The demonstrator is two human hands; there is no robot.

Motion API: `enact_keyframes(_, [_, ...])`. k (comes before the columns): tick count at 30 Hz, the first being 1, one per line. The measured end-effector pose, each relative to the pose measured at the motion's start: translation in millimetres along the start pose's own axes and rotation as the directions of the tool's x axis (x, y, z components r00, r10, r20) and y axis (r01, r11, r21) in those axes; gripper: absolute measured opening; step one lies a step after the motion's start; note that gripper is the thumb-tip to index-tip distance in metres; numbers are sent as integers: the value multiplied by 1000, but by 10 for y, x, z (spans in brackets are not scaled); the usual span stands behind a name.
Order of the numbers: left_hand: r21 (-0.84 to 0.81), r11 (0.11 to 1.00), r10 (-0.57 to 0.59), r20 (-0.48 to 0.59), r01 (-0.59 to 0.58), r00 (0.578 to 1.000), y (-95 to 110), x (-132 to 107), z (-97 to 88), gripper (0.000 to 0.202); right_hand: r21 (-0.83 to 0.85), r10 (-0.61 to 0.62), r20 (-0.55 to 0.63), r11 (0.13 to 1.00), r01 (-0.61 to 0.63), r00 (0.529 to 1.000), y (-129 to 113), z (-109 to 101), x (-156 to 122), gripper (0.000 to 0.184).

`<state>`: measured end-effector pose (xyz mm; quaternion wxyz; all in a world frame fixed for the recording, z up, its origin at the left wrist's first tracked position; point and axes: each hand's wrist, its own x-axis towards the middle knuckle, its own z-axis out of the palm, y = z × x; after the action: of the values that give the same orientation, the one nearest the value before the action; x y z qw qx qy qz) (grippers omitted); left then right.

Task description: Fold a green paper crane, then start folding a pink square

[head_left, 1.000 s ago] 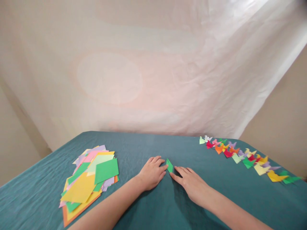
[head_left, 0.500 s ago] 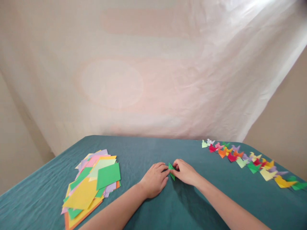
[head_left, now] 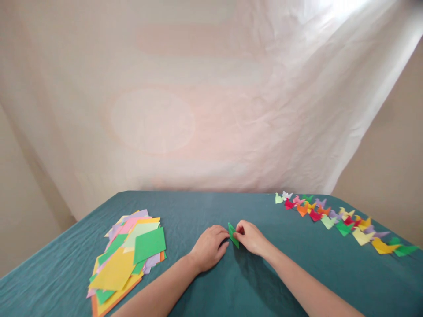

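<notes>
A small piece of green folded paper stands tilted between my two hands, narrow and pointed at its top and bottom ends. My right hand pinches its right side between thumb and fingers. On the other side, my left hand rests low over the cloth, fingertips at the paper's left edge and thumb held apart below. Part of the paper is hidden behind the right fingers, so its exact folds cannot be made out.
A loose pile of coloured paper squares lies at the left on the green tablecloth. Rows of small folded paper birds in several colours run along the right side. A pale cloth hangs behind the table.
My left thumb has drawn away from the green paper and dropped lower. The paper now shows more of its face, still in the right hand's pinch. The whole view has shifted slightly.
</notes>
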<state>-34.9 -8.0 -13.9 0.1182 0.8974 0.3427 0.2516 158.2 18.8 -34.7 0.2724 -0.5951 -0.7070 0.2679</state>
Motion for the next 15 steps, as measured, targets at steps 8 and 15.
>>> enact_keyframes(8, [-580,764,-365,-28,282,931,-52,146,29,30,522,-87,48,851,49,995,-6,-138,-152,22])
enact_keyframes(15, [-944,206,-204,217,258,955,235,267,8,41,951,-138,116,301,-69,984,27,-103,-309,31])
